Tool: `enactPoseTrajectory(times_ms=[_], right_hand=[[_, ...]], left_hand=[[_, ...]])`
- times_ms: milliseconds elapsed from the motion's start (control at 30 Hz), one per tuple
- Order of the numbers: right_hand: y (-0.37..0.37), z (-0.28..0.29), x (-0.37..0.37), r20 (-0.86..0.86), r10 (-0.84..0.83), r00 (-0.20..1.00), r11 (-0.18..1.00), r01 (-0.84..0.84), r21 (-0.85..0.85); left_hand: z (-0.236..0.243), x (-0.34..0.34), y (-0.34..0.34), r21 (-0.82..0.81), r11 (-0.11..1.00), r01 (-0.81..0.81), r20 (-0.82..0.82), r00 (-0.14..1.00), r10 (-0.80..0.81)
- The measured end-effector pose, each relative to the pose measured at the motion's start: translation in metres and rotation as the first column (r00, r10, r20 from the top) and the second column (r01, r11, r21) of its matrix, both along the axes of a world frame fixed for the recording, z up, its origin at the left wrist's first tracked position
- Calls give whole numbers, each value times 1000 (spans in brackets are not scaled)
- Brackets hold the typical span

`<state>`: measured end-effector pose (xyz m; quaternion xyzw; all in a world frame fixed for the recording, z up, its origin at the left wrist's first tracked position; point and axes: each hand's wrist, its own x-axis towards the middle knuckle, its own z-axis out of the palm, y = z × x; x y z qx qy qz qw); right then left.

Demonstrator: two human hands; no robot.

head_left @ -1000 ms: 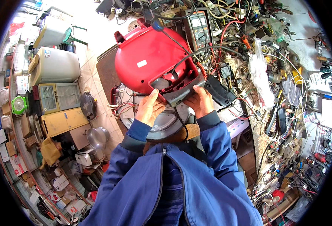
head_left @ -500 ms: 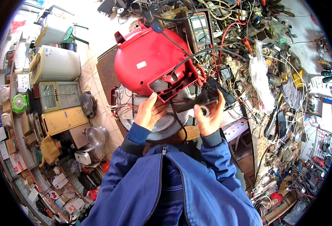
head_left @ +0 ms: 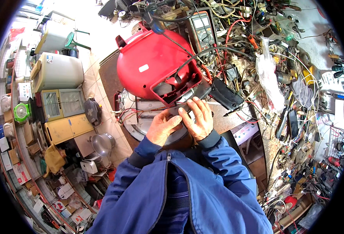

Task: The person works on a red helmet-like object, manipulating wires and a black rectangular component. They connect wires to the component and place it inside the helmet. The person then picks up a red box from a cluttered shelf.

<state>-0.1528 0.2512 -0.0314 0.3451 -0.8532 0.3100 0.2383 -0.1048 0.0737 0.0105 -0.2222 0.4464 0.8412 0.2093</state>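
My left hand and my right hand are close together just below the open rim of a red plastic housing. Between the fingers of both hands is a small dark part; the fingers hide most of it, so its kind does not show. The housing lies with its rounded back up, and its rectangular opening faces me. Under it sits a silvery appliance base with loose wires at its left. Beyond my right fingertips rests a flat black plastic piece.
A multimeter stands behind the housing. Tangled cables and tools cover the bench to the right, with a clear plastic bag among them. A dark cable arches over the housing. On the left floor are a metal pot and old appliances.
My left hand has left the housing's rim, and my right hand has moved left to meet it. The dark part that was in my right hand is now between both hands.
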Motion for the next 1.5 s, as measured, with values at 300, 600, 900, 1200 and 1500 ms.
enactPoseTrajectory(times_ms=[300,600,900,1200,1500], right_hand=[[10,-2,14,472,-205,857,908,347,-235],[22,-27,-25,821,479,310,510,664,-547],[23,-28,-43,792,587,167,501,694,-518],[15,-28,-60,806,573,148,486,730,-480],[14,-11,-65,779,616,112,497,712,-496]], left_hand=[[-25,8,0,-7,994,-107,69,992,107],[-31,-1,-7,8,998,-54,36,998,54],[-47,2,-14,41,996,-77,-6,997,77],[-26,-10,0,16,974,-224,42,974,224],[-28,-10,-10,121,943,-311,157,944,291]])
